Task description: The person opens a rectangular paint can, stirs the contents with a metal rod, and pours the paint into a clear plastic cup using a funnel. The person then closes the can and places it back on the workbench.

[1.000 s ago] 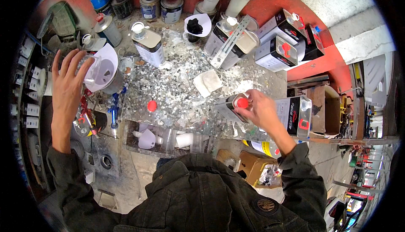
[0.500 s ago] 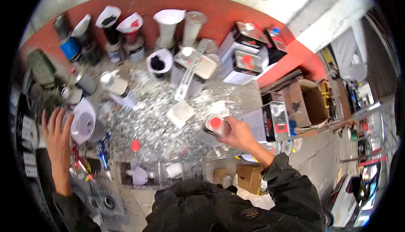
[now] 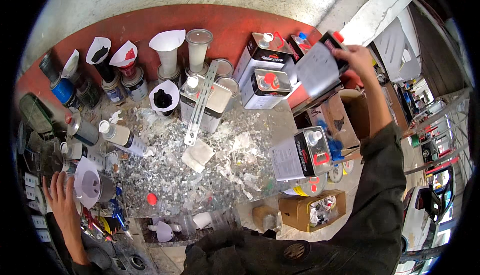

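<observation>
My right hand (image 3: 359, 59) is raised at the far right, closed round a rectangular metal can (image 3: 320, 67) with a red cap. The can is tilted and slightly blurred, beside other tins at the back of the workbench (image 3: 240, 175). At the left edge, my left hand (image 3: 62, 202) has its fingers apart. It is close beside a cup (image 3: 106, 187) with a white paper strainer (image 3: 87, 184) in its mouth; whether the fingertips touch the cup I cannot tell. A loose red cap (image 3: 152, 198) lies near the bench's front edge.
A perforated strip (image 3: 200, 107) lies across a square tin (image 3: 220, 97). Several cups with paper strainers line the red back panel (image 3: 140, 25). Another tin (image 3: 315, 152) stands at the right edge. Spray guns (image 3: 120, 212) hang at front left; cardboard boxes (image 3: 290, 212) sit below.
My right hand has carried the red-capped can from the bench's front right up and away to the far right. My left hand stays by the cup. The view has shifted a little.
</observation>
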{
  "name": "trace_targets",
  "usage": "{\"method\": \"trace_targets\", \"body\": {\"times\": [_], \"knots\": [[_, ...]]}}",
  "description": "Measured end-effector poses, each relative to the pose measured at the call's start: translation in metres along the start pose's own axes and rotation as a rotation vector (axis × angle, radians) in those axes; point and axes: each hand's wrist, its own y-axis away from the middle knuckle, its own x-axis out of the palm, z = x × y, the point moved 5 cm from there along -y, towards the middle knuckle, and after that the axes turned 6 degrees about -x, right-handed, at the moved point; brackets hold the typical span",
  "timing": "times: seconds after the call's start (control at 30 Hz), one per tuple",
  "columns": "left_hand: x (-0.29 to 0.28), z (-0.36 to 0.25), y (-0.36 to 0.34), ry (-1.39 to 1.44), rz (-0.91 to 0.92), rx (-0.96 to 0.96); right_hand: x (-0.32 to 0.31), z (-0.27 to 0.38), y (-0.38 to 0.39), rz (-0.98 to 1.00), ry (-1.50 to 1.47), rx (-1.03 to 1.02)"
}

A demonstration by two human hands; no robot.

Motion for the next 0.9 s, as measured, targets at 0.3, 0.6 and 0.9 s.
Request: {"method": "trace_targets", "body": {"times": [0.3, 0.6, 0.9], "knots": [[0.001, 0.014, 0.004, -0.077, 0.111, -0.122, 0.036, -0.071, -0.128, -0.288, 0.357, 0.257], [0.007, 0.027, 0.004, -0.127, 0.109, -0.131, 0.084, -0.133, -0.126, -0.453, 0.028, 0.150], [-0.006, 0.008, -0.023, -0.111, -0.002, -0.073, 0.122, -0.165, -0.123, -0.248, 0.094, 0.217]]}}
